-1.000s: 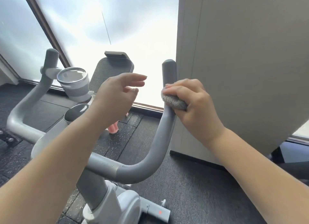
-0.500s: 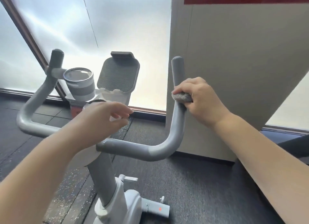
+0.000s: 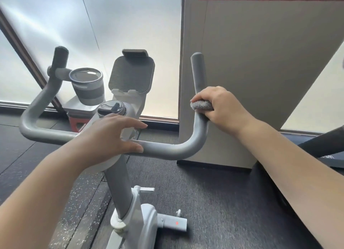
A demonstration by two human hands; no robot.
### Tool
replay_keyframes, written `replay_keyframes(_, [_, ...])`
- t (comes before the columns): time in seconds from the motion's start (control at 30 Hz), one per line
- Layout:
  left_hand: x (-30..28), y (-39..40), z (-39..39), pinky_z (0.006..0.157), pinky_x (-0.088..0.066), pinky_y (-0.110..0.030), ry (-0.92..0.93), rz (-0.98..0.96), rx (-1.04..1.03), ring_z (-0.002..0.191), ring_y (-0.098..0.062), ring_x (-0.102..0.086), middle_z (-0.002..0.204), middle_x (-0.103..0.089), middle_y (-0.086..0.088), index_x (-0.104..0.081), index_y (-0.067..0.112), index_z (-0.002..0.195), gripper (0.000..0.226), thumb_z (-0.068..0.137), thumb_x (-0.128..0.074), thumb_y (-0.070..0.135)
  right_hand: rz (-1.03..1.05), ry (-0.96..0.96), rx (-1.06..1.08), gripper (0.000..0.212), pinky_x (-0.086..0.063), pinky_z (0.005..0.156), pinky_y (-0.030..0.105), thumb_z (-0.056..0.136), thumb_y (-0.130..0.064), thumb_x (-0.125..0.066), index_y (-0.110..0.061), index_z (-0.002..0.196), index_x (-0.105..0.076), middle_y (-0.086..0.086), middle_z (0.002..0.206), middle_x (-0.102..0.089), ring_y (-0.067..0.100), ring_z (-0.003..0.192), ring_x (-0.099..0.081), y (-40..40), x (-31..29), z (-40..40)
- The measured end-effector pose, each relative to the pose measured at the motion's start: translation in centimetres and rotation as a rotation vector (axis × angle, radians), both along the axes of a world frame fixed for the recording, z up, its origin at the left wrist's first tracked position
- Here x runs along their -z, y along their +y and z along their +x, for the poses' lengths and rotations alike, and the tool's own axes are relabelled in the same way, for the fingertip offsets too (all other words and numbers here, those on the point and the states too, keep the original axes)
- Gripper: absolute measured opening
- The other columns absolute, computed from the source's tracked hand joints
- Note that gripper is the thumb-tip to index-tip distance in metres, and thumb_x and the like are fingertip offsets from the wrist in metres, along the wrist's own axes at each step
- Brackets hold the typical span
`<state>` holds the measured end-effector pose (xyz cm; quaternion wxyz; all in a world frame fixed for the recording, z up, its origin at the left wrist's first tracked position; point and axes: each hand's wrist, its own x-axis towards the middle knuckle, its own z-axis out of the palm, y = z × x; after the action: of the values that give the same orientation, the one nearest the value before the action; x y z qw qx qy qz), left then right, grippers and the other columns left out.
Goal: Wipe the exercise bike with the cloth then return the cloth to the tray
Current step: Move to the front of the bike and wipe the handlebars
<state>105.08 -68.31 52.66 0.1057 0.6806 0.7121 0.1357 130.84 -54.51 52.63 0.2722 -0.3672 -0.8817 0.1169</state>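
Gripping the grey cloth (image 3: 202, 105) against the handlebar (image 3: 200, 77), right hand (image 3: 225, 109) fingers curl — left hand (image 3: 111, 137) fingers relaxed, no legible writing

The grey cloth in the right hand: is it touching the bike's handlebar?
Touching. The head view shows the right hand pressing the grey cloth against the handlebar, no gap.

You are showing two bare forearms, with no sleeves covering them as far as the frame's edge. Your left hand (image 3: 109, 137) and right hand (image 3: 223, 109) are wearing no gloves, rings, watch or bands.
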Motion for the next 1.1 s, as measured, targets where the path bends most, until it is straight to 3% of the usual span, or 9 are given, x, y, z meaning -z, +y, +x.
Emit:
replay_keyframes(0.1, [0.6,0.0,-0.2,0.088,-0.028,-0.024,-0.001,0.068,-0.015,0.119,-0.008,-0.041,0.119,-0.055,0.014,-0.058,0.047,0.118,0.046,0.074,-0.07,0.051,-0.029,-0.03,-0.01,0.028,-0.04,0.092,0.024,0.08,-0.006,-0.07,-0.022,0.103,-0.07,-0.005,0.104,-0.067,0.014,0.102,-0.051,-1.5,0.2,0.9])
replay_keyframes(0.2, [1.2,0.1,-0.1,0.095,-0.029,-0.028,-0.09,0.198,-0.08,0.12,-0.012,-0.043,0.115,-0.057,0.012,-0.063,0.038,0.116,0.027,0.091,-0.056,0.034,-0.064,-0.068,-0.105,0.026,-0.042,0.088,0.024,0.079,-0.01,-0.073,-0.022,0.102,-0.071,-0.007,0.102,-0.069,0.012,0.099,-0.054,-3.7,0.3,1.6])
replay_keyframes(0.33, [1.8,0.1,-0.5,0.105,-0.029,-0.034,-0.055,0.252,-0.154,0.126,-0.015,-0.041,0.127,-0.056,0.016,-0.062,0.04,0.117,0.032,0.093,-0.054,0.021,-0.242,0.067,-0.127,0.022,-0.048,0.066,0.018,0.081,-0.012,-0.073,-0.024,0.099,-0.071,-0.005,0.097,-0.067,0.001,0.076,-0.059,-3.7,-0.8,2.0])
replay_keyframes(0.43, [1.7,-0.3,-1.1,0.107,-0.029,-0.036,-0.057,0.251,-0.208,0.127,-0.016,-0.04,0.133,-0.054,0.016,-0.061,0.04,0.119,0.036,0.091,-0.056,0.016,-0.005,-0.014,-0.082,0.024,-0.044,0.089,0.024,0.081,-0.011,-0.073,-0.021,0.103,-0.071,-0.007,0.107,-0.066,0.011,0.103,-0.054,-2.2,-0.9,1.6])
replay_keyframes(0.5, [1.6,-0.8,-1.2,0.104,-0.029,-0.035,-0.037,0.246,-0.23,0.126,-0.018,-0.041,0.133,-0.055,0.013,-0.06,0.039,0.12,0.04,0.09,-0.055,0.013,0.027,-0.077,-0.099,0.025,-0.042,0.097,0.032,0.08,-0.008,-0.072,-0.02,0.103,-0.07,-0.005,0.109,-0.066,0.017,0.108,-0.051,-2.2,0.3,1.3])
replay_keyframes(0.7, [1.4,-2.8,-0.2,0.095,-0.033,-0.033,-0.053,0.236,-0.354,0.12,-0.025,-0.044,0.126,-0.059,-0.003,-0.062,0.03,0.123,0.04,0.092,-0.049,0.008,-0.022,-0.013,-0.151,0.025,-0.04,0.092,0.024,0.08,-0.012,-0.072,-0.026,0.102,-0.07,-0.009,0.103,-0.068,0.012,0.104,-0.052,-4.2,1.6,2.1])
replay_keyframes(0.83, [1.0,-3.8,0.4,0.093,-0.038,-0.035,-0.116,0.257,-0.436,0.116,-0.026,-0.047,0.123,-0.06,-0.01,-0.062,0.032,0.123,0.041,0.093,-0.048,0.008,-0.169,0.022,-0.211,0.02,-0.045,0.077,0.021,0.083,-0.017,-0.07,-0.029,0.099,-0.07,-0.01,0.094,-0.064,0.005,0.085,-0.056,-4.5,0.2,2.5])
replay_keyframes(1.0, [1.6,-5.2,-0.2,0.073,-0.037,-0.032,-0.139,0.238,-0.449,0.093,-0.021,-0.051,0.11,-0.062,-0.007,-0.062,0.033,0.12,0.036,0.094,-0.047,0.015,0.008,-0.03,-0.08,0.024,-0.043,0.093,0.03,0.085,-0.014,-0.068,-0.022,0.107,-0.068,-0.006,0.105,-0.067,0.018,0.103,-0.055,-4.2,0.9,2.5])
replay_keyframes(1.1, [1.7,-5.6,-0.8,0.075,-0.034,-0.03,-0.133,0.248,-0.452,0.09,-0.018,-0.047,0.108,-0.061,-0.006,-0.063,0.03,0.121,0.034,0.094,-0.049,0.014,-0.014,0.007,-0.037,0.028,-0.039,0.095,0.021,0.084,-0.011,-0.069,-0.019,0.111,-0.068,-0.004,0.111,-0.067,0.016,0.107,-0.057,-5.6,2.2,2.2])
